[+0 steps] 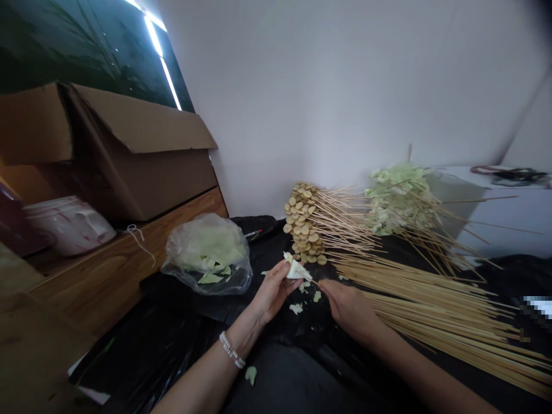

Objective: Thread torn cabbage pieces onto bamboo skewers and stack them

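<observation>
A pale green cabbage leaf (296, 269) is folded between the fingers of my left hand (271, 292), which wears a white beaded bracelet. My right hand (347, 305) pinches a thin wooden skewer (316, 282) whose far end meets the leaf. Beyond my hands lies a pile of skewers carrying round tan slices (304, 221). Loose bare skewers (435, 305) spread out at the right, beside my right forearm. Left of my left hand, a clear plastic bag (207, 247) holds more leaves.
Skewers with cabbage leaves (401, 198) are heaped at the back right. Leaf scraps (296, 309) dot the black plastic sheet (280, 368). An open cardboard box (150, 178) and a white tub (71, 224) sit on the wooden surface at left. A pale wall rises behind.
</observation>
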`<state>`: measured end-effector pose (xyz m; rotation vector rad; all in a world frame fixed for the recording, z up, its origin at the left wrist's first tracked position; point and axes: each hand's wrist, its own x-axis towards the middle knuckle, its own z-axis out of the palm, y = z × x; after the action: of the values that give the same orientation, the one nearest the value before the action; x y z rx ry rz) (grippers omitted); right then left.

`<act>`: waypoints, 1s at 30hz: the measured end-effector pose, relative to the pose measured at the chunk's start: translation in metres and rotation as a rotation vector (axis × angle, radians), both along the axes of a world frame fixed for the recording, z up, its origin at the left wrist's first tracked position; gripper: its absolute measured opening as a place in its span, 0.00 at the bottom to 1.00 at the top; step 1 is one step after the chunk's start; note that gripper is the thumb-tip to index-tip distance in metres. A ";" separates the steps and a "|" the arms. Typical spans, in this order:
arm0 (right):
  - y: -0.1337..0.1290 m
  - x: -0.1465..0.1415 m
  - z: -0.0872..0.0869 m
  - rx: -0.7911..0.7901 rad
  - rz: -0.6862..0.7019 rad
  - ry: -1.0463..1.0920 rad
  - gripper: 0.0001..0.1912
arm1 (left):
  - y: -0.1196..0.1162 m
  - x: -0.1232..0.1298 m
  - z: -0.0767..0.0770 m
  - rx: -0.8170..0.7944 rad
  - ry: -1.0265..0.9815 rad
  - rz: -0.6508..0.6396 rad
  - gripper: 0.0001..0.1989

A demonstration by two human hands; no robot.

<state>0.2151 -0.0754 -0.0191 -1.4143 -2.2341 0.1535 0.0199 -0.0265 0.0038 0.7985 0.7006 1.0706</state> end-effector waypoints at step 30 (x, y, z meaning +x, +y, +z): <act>0.007 0.015 0.003 0.235 -0.145 0.063 0.17 | 0.023 -0.030 -0.006 0.650 1.015 0.343 0.08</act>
<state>0.2299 -0.0685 -0.0158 -1.4153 -2.0153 -0.1084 -0.0103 -0.0035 -0.0027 1.8910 1.3989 1.1846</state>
